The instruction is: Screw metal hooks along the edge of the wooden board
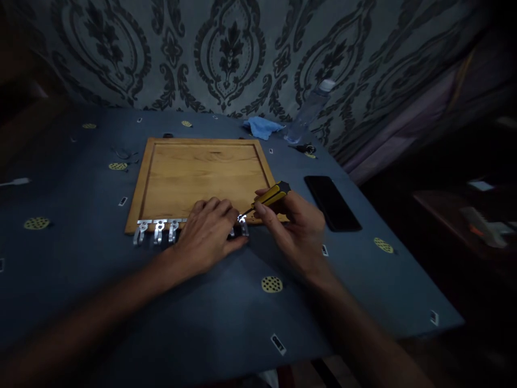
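Observation:
A wooden panel (202, 172) with a raised frame lies flat on the cloth-covered table. Along its near edge runs a silvery metal hook rail (160, 225), its hooks jutting toward me. My left hand (212, 231) is closed over the rail's middle and right part, thumb at the near side, hiding several hooks. A yellow and black screwdriver (272, 196) is gripped by its handle in my right hand (297, 226). Its tip meets the rail near the right end hook (243, 225); the screw there is too small to make out.
Right of the panel lies a black phone (332, 202). Behind it are a dark tool-like object (304, 147), a tilted clear bottle (309, 110) and a blue cloth (262, 127). A white utensil-like object (15, 181) is far left. The patterned wall (173, 48) borders the table's back.

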`<state>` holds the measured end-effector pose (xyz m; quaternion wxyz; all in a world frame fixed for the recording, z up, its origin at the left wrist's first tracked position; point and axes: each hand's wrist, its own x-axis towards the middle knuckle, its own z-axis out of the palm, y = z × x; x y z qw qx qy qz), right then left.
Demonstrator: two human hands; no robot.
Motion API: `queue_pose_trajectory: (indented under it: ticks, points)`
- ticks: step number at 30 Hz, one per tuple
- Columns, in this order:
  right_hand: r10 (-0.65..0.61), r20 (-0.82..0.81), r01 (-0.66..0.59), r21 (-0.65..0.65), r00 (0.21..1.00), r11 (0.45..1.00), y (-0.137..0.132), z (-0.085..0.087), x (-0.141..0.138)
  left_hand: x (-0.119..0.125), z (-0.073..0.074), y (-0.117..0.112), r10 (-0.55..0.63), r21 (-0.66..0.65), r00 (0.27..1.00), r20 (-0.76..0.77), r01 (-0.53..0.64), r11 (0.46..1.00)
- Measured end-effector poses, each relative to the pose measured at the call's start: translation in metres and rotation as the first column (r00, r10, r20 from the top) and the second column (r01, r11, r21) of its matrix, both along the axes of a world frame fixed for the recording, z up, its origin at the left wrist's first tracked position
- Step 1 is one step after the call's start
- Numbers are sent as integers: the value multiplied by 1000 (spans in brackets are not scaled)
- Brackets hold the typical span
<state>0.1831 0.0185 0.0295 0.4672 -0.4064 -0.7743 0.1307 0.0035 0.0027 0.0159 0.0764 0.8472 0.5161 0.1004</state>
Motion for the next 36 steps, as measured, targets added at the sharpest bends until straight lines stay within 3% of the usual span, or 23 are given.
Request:
queue_pose_trajectory:
  ticks: [14, 26, 36]
  points:
    - [-26, 87, 17, 106, 996, 994, 0, 0, 2, 1, -2, 2, 15, 7, 1000, -4, -15, 1000]
    - [-48, 95, 39, 97, 994, 995, -1, -2, 2, 7, 2, 1, 49, -39, 999, -17, -49, 998]
    - [-130, -123, 125, -50, 984, 991, -3, -13, 7, 4, 6, 0, 36, -50, 999, -15, -36, 998]
